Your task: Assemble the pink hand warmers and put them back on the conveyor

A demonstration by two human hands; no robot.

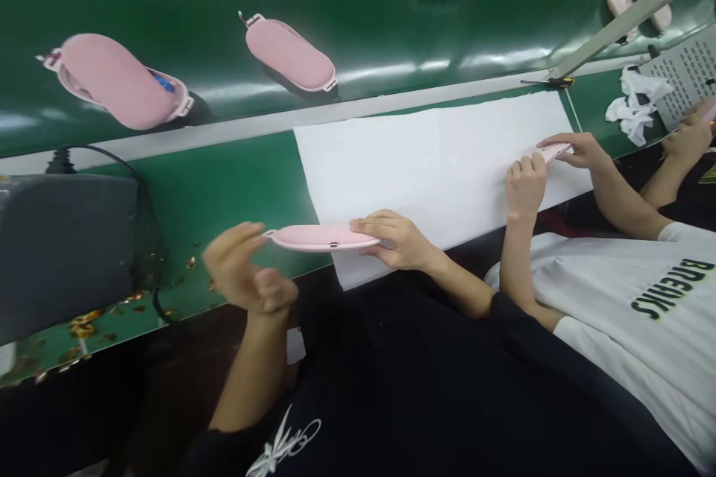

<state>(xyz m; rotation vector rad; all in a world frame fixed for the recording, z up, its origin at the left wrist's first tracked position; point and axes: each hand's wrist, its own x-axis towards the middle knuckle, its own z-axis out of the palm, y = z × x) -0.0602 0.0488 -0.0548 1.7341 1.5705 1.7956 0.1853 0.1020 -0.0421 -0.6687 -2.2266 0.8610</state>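
Observation:
A pink, elongated oval shell [318,237] with rounded ends is held near the table's front edge. My right hand [394,238] is closed around its right end, thumb below and fingers on top. A small pale loop tab sticks out from the shell's left end. Beside that tab is my left hand [249,268], blurred by motion, its thumb apart from the curled fingers and nothing visible between them. Whether its fingertips touch the tab, I cannot tell.
White paper [403,156] covers part of the green table. Two pink shells [291,54] [115,82] lie on the raised green surface behind. A grey machine [67,246] with a cable stands left. At right, a co-worker's hands [526,182] hold another pink piece; a screwdriver [559,82] lies behind.

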